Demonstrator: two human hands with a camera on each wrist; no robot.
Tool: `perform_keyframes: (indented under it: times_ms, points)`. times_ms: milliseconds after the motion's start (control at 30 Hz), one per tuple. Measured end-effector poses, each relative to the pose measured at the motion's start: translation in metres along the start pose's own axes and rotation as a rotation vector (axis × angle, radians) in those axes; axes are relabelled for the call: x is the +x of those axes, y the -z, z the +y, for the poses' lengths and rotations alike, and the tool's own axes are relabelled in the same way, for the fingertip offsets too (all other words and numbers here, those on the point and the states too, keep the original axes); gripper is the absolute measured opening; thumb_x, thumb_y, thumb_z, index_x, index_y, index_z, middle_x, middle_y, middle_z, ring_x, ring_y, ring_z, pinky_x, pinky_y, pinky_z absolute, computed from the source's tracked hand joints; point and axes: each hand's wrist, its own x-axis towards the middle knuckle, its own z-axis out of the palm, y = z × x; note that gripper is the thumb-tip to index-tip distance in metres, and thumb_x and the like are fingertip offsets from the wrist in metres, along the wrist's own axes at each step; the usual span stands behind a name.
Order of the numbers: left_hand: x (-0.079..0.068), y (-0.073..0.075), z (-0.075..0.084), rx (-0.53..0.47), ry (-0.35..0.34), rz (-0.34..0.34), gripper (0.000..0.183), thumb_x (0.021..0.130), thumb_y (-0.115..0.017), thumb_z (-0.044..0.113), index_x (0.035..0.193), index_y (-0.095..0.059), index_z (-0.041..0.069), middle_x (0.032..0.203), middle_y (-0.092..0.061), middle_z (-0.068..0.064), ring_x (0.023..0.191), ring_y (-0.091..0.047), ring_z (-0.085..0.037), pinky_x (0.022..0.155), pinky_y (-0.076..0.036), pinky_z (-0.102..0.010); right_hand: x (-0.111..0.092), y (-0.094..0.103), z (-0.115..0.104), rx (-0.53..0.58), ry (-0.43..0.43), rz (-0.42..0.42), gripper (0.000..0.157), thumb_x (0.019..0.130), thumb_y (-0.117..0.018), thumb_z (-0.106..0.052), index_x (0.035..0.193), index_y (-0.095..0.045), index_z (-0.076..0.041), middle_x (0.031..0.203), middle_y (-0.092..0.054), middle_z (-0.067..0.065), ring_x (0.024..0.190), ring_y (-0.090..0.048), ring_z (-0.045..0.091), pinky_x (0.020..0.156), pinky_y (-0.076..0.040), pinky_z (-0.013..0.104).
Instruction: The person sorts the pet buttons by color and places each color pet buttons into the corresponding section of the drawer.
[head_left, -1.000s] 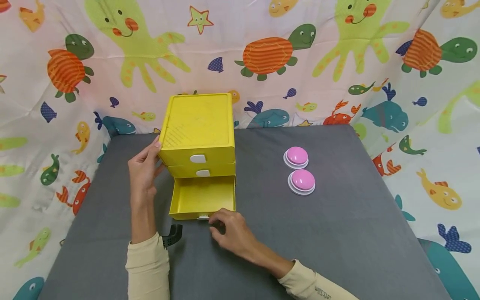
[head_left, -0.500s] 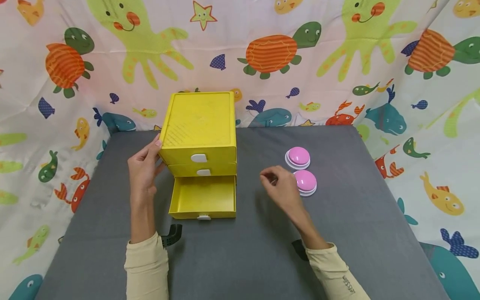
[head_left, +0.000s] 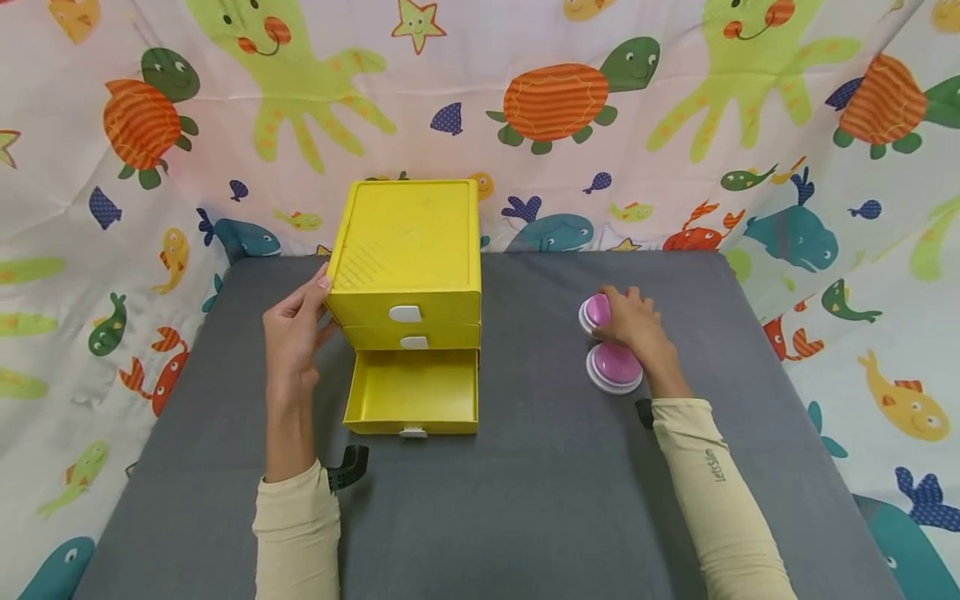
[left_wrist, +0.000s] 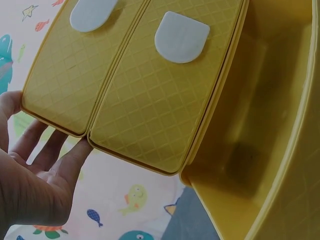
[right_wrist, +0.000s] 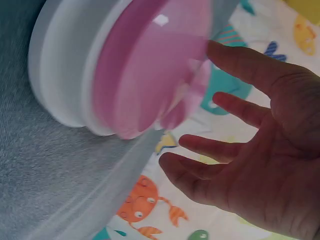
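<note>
A small yellow drawer cabinet [head_left: 408, 237] with white pull tabs stands left of centre in the head view. Its bottom drawer [head_left: 416, 393] is pulled out and holds nothing. My left hand [head_left: 294, 337] rests against the cabinet's left side, fingertips at the front edge, as the left wrist view also shows. Of two pink push buttons on white bases, my right hand [head_left: 637, 327] is at the farther button [head_left: 597, 310], partly covering it. The nearer button [head_left: 615, 364] sits just below that hand. In the right wrist view the right fingers are spread beside a pink dome [right_wrist: 165, 65].
Grey cloth [head_left: 525, 492] covers the table. Behind and along both sides hangs a white curtain [head_left: 480, 67] printed with sea animals. Black straps [head_left: 348, 468] show at both wrists by the beige sleeves.
My right hand has left the bottom drawer's front, moving right and away from me to the farther pink button. The left hand stays at the cabinet, and the drawer remains out.
</note>
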Motion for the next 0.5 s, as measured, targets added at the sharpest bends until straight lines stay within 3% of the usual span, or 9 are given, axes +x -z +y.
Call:
perform_keyframes:
  times_ms: [200, 500]
  points:
    - [0.0, 0.001, 0.001, -0.016, -0.019, -0.005, 0.042, 0.095, -0.077, 0.038, 0.134, -0.073, 0.023, 0.146, -0.066, 0.011, 0.117, -0.073, -0.004, 0.087, -0.062, -0.019, 0.011, -0.004, 0.005, -0.015, -0.015, -0.05, 0.081, 0.093, -0.076, -0.02, 0.161, -0.032, -0.01, 0.153, -0.031, 0.036, 0.139, -0.034, 0.059, 0.11, -0.039, 0.076]
    - [0.001, 0.0, 0.001, 0.006, -0.013, 0.001, 0.042, 0.095, -0.076, 0.04, 0.134, -0.072, 0.026, 0.146, -0.066, 0.009, 0.124, -0.071, -0.008, 0.095, -0.059, -0.027, 0.02, -0.006, 0.003, 0.003, 0.033, -0.018, 0.075, 0.093, -0.075, -0.014, 0.157, -0.038, -0.003, 0.148, -0.039, 0.036, 0.135, -0.04, 0.058, 0.107, -0.044, 0.073]
